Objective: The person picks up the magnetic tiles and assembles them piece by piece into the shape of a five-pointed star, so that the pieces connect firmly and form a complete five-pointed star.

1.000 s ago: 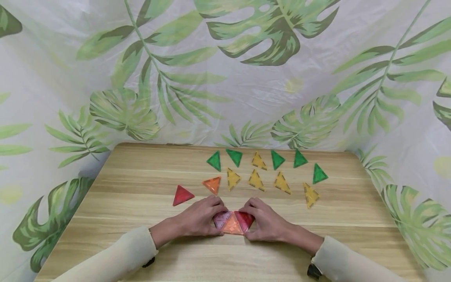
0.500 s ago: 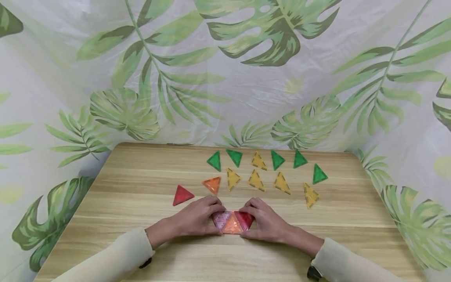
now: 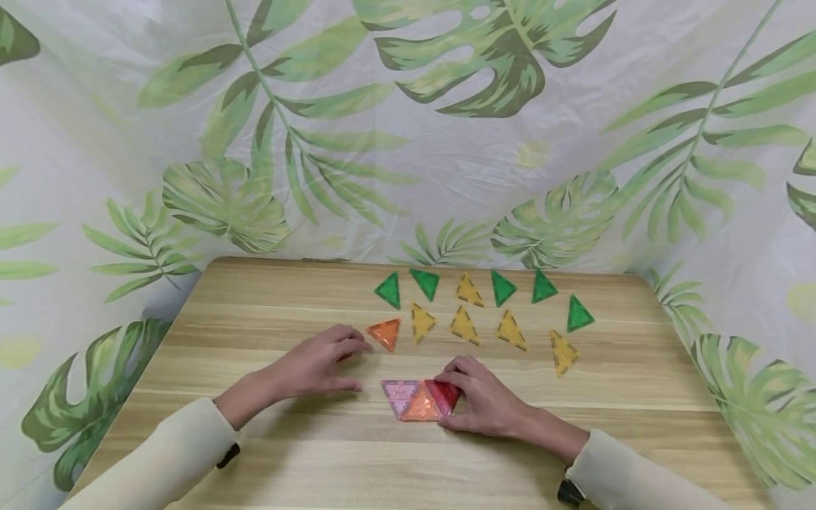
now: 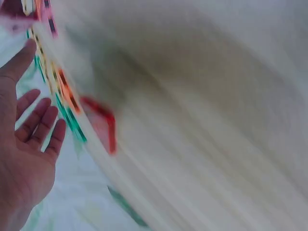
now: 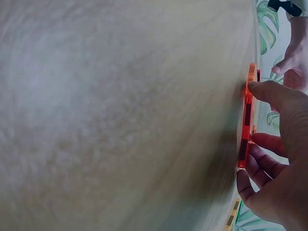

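Red triangle (image 3: 445, 395) hides partly under gripping right hand (image 3: 481, 402) — loose left hand (image 3: 315, 365) obscures another tile (image 4: 99, 125).

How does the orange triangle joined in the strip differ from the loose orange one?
The joined orange triangle sits between the pink triangle and red triangle; the loose orange triangle lies separately, farther off. The joined one has an edge on its near side; the loose one, a corner. Both lie flat.

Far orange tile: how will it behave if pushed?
The far orange tile looks stiff: straight edges, no visible sag. Lying flat on the table, it should slide rather than roll or tip. It appears thin, so probably light.
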Motion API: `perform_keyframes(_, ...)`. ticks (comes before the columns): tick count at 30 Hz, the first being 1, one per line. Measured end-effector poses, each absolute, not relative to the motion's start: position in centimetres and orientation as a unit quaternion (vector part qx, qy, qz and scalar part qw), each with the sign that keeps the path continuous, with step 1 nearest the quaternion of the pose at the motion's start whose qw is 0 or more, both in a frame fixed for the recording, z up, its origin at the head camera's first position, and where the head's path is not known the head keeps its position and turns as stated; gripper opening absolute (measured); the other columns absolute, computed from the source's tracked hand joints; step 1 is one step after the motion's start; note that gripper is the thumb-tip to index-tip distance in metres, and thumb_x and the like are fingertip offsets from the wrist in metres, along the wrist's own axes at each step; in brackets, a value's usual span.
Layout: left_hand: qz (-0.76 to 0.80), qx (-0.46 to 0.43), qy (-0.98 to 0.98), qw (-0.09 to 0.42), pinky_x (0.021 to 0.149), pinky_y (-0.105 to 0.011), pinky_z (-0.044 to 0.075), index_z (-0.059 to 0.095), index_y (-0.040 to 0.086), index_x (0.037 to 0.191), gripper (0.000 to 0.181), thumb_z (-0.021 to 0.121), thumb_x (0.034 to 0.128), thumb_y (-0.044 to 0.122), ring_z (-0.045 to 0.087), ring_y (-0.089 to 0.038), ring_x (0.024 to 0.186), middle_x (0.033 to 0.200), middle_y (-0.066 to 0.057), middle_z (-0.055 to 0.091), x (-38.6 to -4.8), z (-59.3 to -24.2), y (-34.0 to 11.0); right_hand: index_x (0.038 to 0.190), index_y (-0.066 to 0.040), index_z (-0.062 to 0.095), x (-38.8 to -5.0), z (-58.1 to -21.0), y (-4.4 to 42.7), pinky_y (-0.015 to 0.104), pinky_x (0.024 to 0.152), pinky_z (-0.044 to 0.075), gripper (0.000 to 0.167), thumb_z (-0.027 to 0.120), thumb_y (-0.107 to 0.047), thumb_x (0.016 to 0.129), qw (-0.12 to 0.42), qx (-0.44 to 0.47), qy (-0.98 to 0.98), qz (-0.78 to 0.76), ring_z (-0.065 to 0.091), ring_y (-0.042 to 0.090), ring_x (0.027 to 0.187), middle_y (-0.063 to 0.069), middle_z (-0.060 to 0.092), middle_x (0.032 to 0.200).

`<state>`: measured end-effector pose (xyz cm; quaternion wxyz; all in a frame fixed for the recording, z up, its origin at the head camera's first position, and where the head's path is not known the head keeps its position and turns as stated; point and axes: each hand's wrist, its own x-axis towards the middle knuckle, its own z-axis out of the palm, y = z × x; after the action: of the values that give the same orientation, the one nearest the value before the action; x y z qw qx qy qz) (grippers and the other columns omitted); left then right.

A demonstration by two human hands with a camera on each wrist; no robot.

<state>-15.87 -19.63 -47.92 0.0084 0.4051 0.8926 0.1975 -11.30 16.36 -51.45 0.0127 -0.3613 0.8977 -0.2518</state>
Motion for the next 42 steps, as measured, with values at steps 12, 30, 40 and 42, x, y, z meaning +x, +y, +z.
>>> perform_keyframes(12,0.194,0.366,0.904,0.101,0.103,-0.052,0.056,0.07,0.006,0.137,0.071,0.099,0.0748,0.026,0.059,-0.032,0.125,0.137,-0.013,0.063,-18.8,-47.2,-24.8,0.128,-0.008,0.074,-11.5,-51.4,16.5,0.032,0.093,0.053,0.061,0.094,-0.04,0.079,0.018,-0.363,0.897,-0.251,0.053,0.011,0.11,-0.002,0.061,0.122)
perform_keyframes(30,0.177,0.39,0.895,0.121,0.099,-0.049,0.057,0.072,0.003,0.129,0.059,0.097,0.0772,0.017,0.062,-0.028,0.117,0.129,-0.009,0.065,-20.0,-48.3,-25.5,0.127,-0.007,0.074,-11.6,-51.5,16.7,0.034,0.096,0.054,0.06,0.093,-0.037,0.08,0.013,-0.368,0.892,-0.262,0.054,0.013,0.112,0.0,0.062,0.123)
perform_keyframes(40,0.176,0.4,0.893,0.106,0.099,-0.049,0.057,0.073,0.004,0.13,0.059,0.096,0.0775,0.019,0.064,-0.029,0.116,0.129,-0.01,0.066,-20.2,-48.3,-25.4,0.127,-0.008,0.074,-11.6,-51.6,16.8,0.033,0.097,0.054,0.059,0.093,-0.037,0.08,0.017,-0.366,0.893,-0.261,0.053,0.012,0.113,-0.002,0.062,0.124)
perform_keyframes(42,0.175,0.404,0.893,0.098,0.1,-0.048,0.057,0.073,0.003,0.131,0.06,0.096,0.0772,0.02,0.064,-0.028,0.117,0.13,-0.01,0.066,-20.2,-48.2,-24.9,0.127,-0.008,0.074,-11.7,-51.6,16.8,0.033,0.097,0.054,0.059,0.093,-0.037,0.08,0.016,-0.367,0.893,-0.26,0.054,0.012,0.114,-0.001,0.062,0.124)
